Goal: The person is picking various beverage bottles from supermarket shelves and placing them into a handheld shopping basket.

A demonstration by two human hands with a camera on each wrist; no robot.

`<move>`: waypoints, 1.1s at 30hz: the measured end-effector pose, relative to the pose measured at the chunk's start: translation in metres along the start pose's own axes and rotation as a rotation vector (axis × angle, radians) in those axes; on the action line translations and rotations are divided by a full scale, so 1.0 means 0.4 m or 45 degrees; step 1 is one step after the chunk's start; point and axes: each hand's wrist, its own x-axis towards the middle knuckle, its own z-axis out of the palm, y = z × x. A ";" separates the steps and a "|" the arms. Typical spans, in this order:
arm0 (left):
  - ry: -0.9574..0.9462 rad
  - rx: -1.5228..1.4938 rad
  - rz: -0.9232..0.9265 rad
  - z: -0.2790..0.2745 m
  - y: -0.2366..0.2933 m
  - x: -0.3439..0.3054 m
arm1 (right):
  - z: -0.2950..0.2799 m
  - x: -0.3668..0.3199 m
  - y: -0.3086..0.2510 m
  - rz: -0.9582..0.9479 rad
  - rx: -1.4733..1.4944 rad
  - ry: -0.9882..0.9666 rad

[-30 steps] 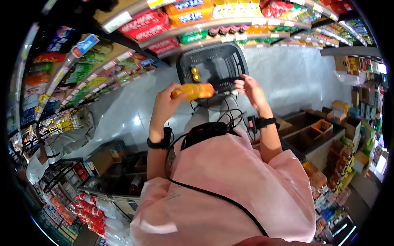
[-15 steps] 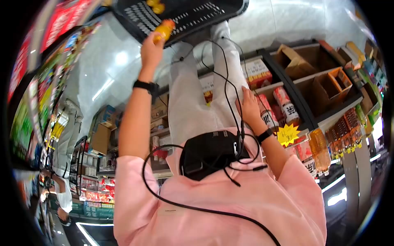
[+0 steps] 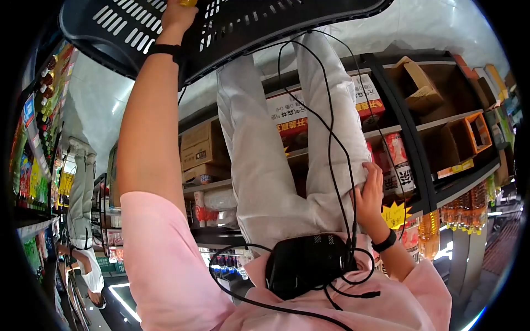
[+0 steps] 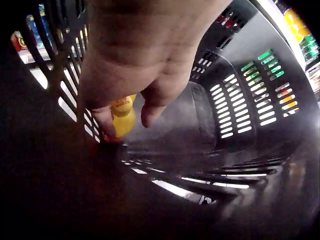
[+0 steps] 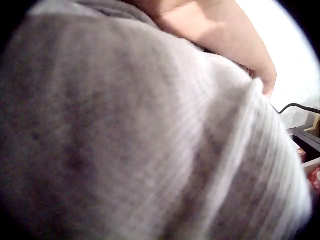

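Note:
My left hand (image 3: 178,19) reaches down inside the black shopping basket (image 3: 128,34), at the top of the head view. It holds a yellow-orange drink bottle (image 4: 124,124), seen between fingers and thumb in the left wrist view; the palm hides much of it. In the head view only a bit of yellow shows beside the hand. My right hand (image 3: 372,194) rests on the thigh of the light grey trousers (image 3: 265,182), fingers extended and holding nothing. Grey cloth fills most of the right wrist view, with a bare forearm (image 5: 210,25) above it.
Black cables (image 3: 331,129) hang from a black pouch (image 3: 303,267) at the waist and cross the legs. Behind the legs stands a shelf unit with cardboard boxes (image 3: 196,146) and red-labelled bottles (image 3: 398,160). Stocked shelves line the left, where another person (image 3: 83,198) stands.
The left hand has moved away from the body and down into the basket with the bottle. The right hand has left the basket's handle and come to the thigh. The head view has tilted toward the legs.

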 end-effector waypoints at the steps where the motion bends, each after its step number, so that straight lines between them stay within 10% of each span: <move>1: 0.002 -0.017 -0.002 0.021 -0.006 0.018 | -0.003 0.004 0.008 0.003 0.017 0.004; 14: 0.021 -0.237 -0.056 -0.132 0.185 -0.201 | -0.009 -0.023 -0.010 -0.029 -0.048 0.119; 17: 0.481 -0.241 0.233 -0.170 0.198 -0.338 | -0.003 -0.035 -0.021 -0.112 0.011 0.201; 21: 0.318 -0.515 0.661 -0.291 0.233 -0.723 | 0.050 -0.087 0.008 -0.169 -0.081 0.338; 26: -0.100 -0.372 0.619 -0.740 0.398 -1.147 | 0.128 0.017 0.043 -0.505 -0.390 0.464; 28: -0.003 -0.163 0.822 -1.034 0.449 -1.371 | 0.072 0.002 -0.007 -0.737 -0.665 0.419; 32: 0.703 0.175 1.216 -1.434 0.507 -1.472 | -0.083 -0.081 -0.191 -0.457 -0.268 0.212; 33: 0.896 -0.202 1.348 -1.656 0.525 -1.802 | -0.061 -0.231 -0.122 -0.471 -0.276 0.327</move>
